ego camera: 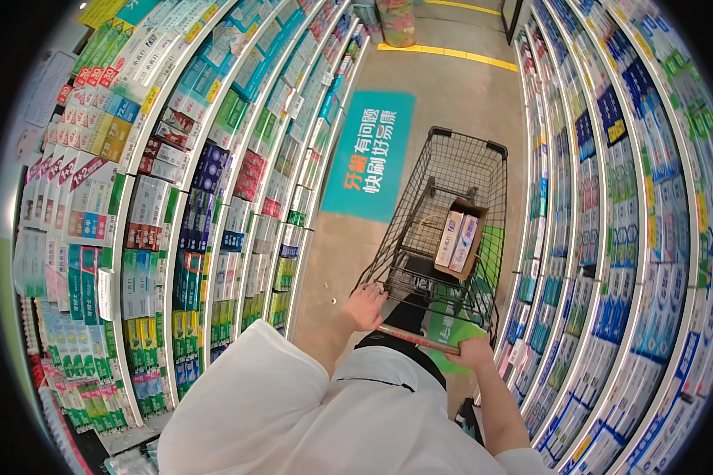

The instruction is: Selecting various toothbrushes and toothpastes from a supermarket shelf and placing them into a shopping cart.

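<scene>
A black wire shopping cart (pixel 419 160) stands before me, with a red handle bar (pixel 419 340) across its near end. My left hand (pixel 365 307) is wrapped around the left end of the handle, next to the basket's near corner. At the bar's right end, my right hand (pixel 473 354) is closed around it. Inside the basket sits an open cardboard box (pixel 479 228), on its right side. Two long printed cartons stand side by side in that box: a whitish carton (pixel 449 240) and a white-and-blue carton (pixel 466 242).
Tall shelves of boxed oral-care goods line the aisle: the left shelving (pixel 214 178) and the right shelving (pixel 606 237), close to the cart's right side. A teal floor sticker (pixel 371 154) lies left of the cart. Yellow floor tape (pixel 451 53) crosses the aisle farther ahead.
</scene>
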A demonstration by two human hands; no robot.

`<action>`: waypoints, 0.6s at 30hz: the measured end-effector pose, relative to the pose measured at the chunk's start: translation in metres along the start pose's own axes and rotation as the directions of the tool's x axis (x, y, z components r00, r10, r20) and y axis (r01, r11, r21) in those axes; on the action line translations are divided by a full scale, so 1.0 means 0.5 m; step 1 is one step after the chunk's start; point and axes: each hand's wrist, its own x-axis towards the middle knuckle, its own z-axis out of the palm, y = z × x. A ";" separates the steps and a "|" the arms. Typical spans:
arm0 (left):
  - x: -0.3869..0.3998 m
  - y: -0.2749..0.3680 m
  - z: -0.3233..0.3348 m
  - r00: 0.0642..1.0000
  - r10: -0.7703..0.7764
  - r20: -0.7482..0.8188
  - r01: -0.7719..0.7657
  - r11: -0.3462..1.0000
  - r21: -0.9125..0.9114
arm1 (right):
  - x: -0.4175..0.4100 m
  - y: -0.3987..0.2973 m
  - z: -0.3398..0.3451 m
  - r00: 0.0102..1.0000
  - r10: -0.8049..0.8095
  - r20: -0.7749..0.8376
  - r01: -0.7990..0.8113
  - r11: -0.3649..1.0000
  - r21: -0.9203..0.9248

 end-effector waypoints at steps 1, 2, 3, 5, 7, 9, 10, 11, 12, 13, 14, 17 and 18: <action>0.009 -0.005 -0.006 1.000 -0.010 -0.002 0.010 1.000 0.003 | 0.011 0.002 -0.015 1.000 -0.010 0.000 0.010 1.000 -0.004; 0.016 -0.009 -0.009 1.000 -0.008 -0.012 0.008 1.000 -0.016 | 0.019 0.006 -0.028 1.000 -0.010 0.025 0.010 1.000 0.002; 0.021 -0.010 -0.013 1.000 -0.004 -0.018 0.003 0.999 -0.040 | 0.022 0.007 -0.043 0.999 -0.006 0.054 0.005 1.000 0.010; 0.029 -0.025 -0.008 1.000 -0.009 -0.023 0.008 0.998 -0.061 | 0.039 0.013 -0.074 0.997 -0.046 0.065 0.045 0.999 0.026; 0.039 -0.025 -0.002 1.000 -0.027 -0.012 0.026 0.997 -0.066 | 0.039 0.029 -0.088 0.994 -0.052 0.094 0.047 0.998 0.051; 0.042 -0.033 0.001 0.999 -0.030 0.019 0.032 0.996 -0.082 | 0.060 0.054 -0.081 0.988 -0.145 -0.060 0.151 0.981 0.119; 0.043 -0.037 0.004 0.998 -0.050 0.032 0.052 0.996 -0.071 | 0.075 0.066 -0.079 0.984 -0.093 -0.151 0.123 0.972 0.199; 0.040 -0.035 0.006 0.999 -0.027 0.046 0.032 0.994 -0.100 | 0.094 0.072 -0.082 0.970 -0.034 -0.239 0.101 0.956 0.275; 0.042 -0.039 0.001 0.998 -0.051 0.031 0.053 0.996 -0.066 | 0.117 0.069 -0.095 0.931 -0.004 -0.364 0.114 0.953 0.282; 0.040 -0.039 -0.001 0.997 -0.078 0.017 0.078 0.996 -0.030 | 0.145 0.054 -0.109 0.875 0.025 -0.483 0.130 0.950 0.284; 0.039 -0.038 0.001 0.998 -0.061 0.027 0.062 0.997 -0.050 | 0.184 0.037 -0.130 0.830 0.055 -0.556 0.156 0.933 0.325; 0.045 -0.045 0.005 0.996 -0.092 0.007 0.092 0.993 -0.068 | 0.347 -0.029 -0.237 0.721 0.092 -0.687 0.280 0.869 0.409; 0.050 -0.044 0.005 0.995 -0.095 0.042 0.098 0.994 -0.056 | 0.416 -0.030 -0.250 0.739 0.161 -0.654 0.207 0.870 0.447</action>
